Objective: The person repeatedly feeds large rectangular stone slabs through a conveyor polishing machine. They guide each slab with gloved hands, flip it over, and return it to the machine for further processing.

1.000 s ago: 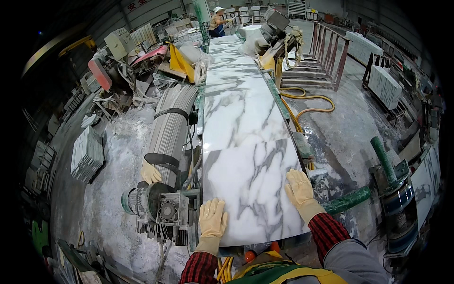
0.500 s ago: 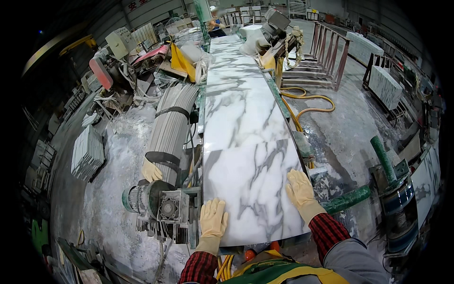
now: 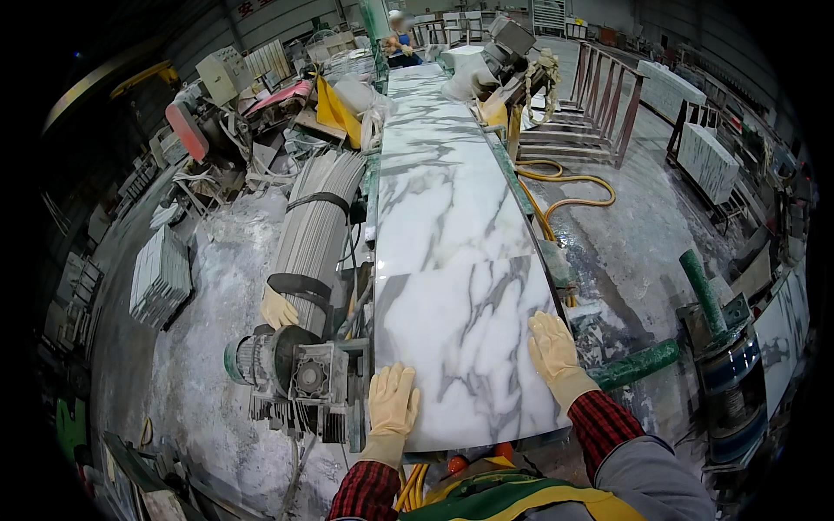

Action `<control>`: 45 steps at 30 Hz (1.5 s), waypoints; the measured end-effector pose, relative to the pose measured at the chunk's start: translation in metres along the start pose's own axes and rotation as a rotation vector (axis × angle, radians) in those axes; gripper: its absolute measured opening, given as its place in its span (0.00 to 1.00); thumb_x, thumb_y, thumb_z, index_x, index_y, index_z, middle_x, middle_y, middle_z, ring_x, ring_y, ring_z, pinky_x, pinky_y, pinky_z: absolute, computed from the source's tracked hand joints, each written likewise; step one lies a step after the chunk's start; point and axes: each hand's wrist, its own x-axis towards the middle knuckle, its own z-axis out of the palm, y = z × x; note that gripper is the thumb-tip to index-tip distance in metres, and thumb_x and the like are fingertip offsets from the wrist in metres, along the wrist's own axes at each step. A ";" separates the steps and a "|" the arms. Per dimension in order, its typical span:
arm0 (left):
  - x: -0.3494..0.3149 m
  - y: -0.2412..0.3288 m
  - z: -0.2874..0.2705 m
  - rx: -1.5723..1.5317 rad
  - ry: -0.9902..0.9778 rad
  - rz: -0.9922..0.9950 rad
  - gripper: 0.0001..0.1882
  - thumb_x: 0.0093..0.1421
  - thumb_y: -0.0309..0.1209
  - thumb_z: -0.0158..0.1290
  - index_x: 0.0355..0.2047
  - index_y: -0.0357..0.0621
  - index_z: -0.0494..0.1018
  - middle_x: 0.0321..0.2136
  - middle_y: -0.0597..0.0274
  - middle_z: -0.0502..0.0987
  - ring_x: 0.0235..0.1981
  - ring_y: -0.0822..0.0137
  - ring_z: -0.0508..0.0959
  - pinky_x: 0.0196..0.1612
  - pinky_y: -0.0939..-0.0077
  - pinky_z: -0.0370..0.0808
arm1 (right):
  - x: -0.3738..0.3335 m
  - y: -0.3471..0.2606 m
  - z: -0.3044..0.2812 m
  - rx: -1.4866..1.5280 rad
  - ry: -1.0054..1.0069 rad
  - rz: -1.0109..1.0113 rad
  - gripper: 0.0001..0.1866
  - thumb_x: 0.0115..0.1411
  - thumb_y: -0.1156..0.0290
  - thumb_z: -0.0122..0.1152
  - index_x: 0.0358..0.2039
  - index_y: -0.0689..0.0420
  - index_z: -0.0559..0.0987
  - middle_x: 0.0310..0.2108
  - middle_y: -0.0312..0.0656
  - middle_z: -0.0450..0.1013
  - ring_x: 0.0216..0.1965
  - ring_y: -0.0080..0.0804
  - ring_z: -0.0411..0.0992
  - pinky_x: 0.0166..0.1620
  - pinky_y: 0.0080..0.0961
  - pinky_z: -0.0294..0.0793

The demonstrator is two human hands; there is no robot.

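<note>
Right before me lies a white marble slab (image 3: 469, 347) with grey veins. Beyond its far edge, more veined slab surface (image 3: 434, 191) runs away along the narrow line. My left hand (image 3: 393, 404), in a cream glove, rests flat on the slab's near left corner, fingers stretched forward. On the slab's right edge lies my right hand (image 3: 553, 352), gloved the same way, with its fingers extended and slightly apart. Neither hand grips anything. Red-and-black checked cuffs cover both wrists.
An electric motor with a gearbox (image 3: 304, 373) sits left of the slab, below a strapped pleated cover (image 3: 317, 217) and a loose glove (image 3: 278, 308). Green rollers (image 3: 638, 365) stick out on the right. A yellow hose (image 3: 573, 200) curls across the floor. A person (image 3: 400, 43) stands at the far end.
Both hands keep their places on the slab. At the far end, the other person shows a little more above the line. The view has shifted very slightly.
</note>
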 end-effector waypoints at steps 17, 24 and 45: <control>-0.004 0.007 -0.010 0.003 0.027 0.032 0.27 0.64 0.37 0.64 0.62 0.45 0.77 0.63 0.46 0.78 0.64 0.39 0.74 0.69 0.42 0.68 | -0.009 -0.005 -0.008 0.012 0.017 -0.009 0.25 0.68 0.66 0.64 0.64 0.58 0.80 0.66 0.57 0.77 0.69 0.58 0.73 0.76 0.54 0.65; -0.012 0.004 -0.006 0.012 0.052 0.042 0.27 0.64 0.36 0.64 0.62 0.45 0.77 0.62 0.46 0.78 0.64 0.38 0.75 0.70 0.42 0.67 | -0.014 -0.007 -0.008 0.010 0.029 -0.026 0.25 0.68 0.66 0.64 0.64 0.59 0.79 0.66 0.58 0.77 0.68 0.59 0.73 0.75 0.54 0.66; -0.026 0.009 -0.008 -0.006 -0.004 0.002 0.28 0.66 0.38 0.63 0.65 0.47 0.76 0.66 0.45 0.76 0.67 0.37 0.74 0.73 0.39 0.66 | -0.024 -0.012 -0.015 -0.010 0.068 -0.044 0.24 0.67 0.64 0.64 0.61 0.59 0.82 0.64 0.56 0.79 0.67 0.55 0.74 0.74 0.53 0.68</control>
